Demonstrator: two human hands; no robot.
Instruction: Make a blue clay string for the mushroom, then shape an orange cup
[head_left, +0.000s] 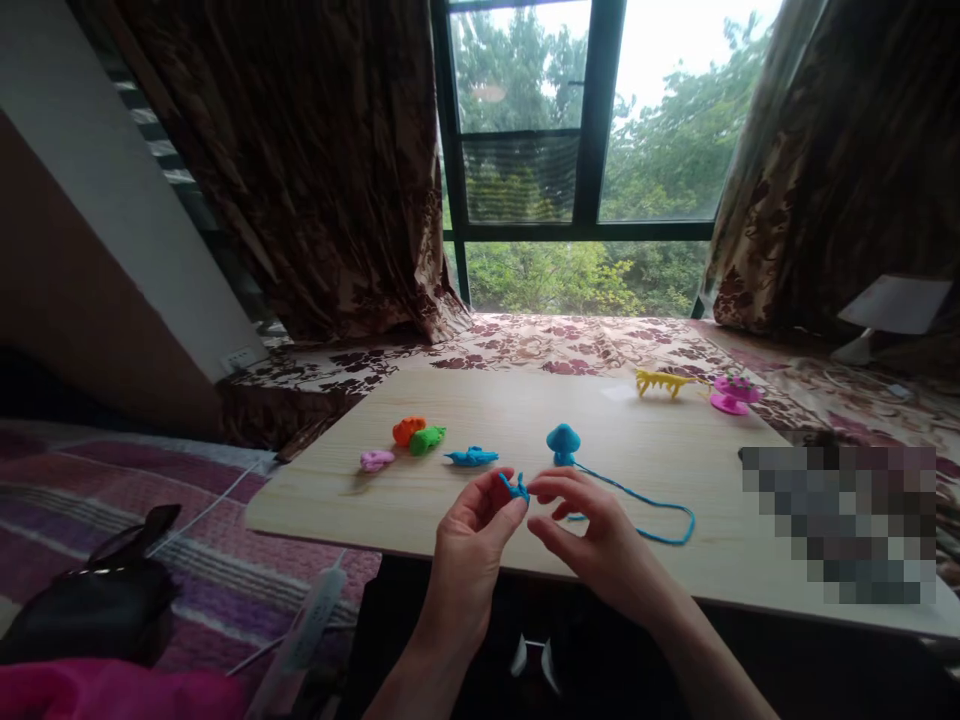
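Note:
My left hand (474, 535) is closed, pinching a small blue clay-like piece (516, 488) with thin prongs between thumb and fingertips. Just right of it is my right hand (589, 520), its thumb and fingers apart; the fingertips come close to the piece, and whether they touch it I cannot tell. Beyond my hands, a blue mushroom-shaped figure (563, 442) stands on the table, and a long blue strand (652, 497) lies from its base around behind my right hand. A blue figure with a pointed end (471, 456) rests beyond my left hand.
On the wooden table (322, 490) at left lie orange (409, 431), green (427, 440) and pink (376, 460) figures. A yellow four-legged figure (661, 382) and a pink stand (735, 394) occupy the far right. A blurred-out object (847, 525) covers the right side.

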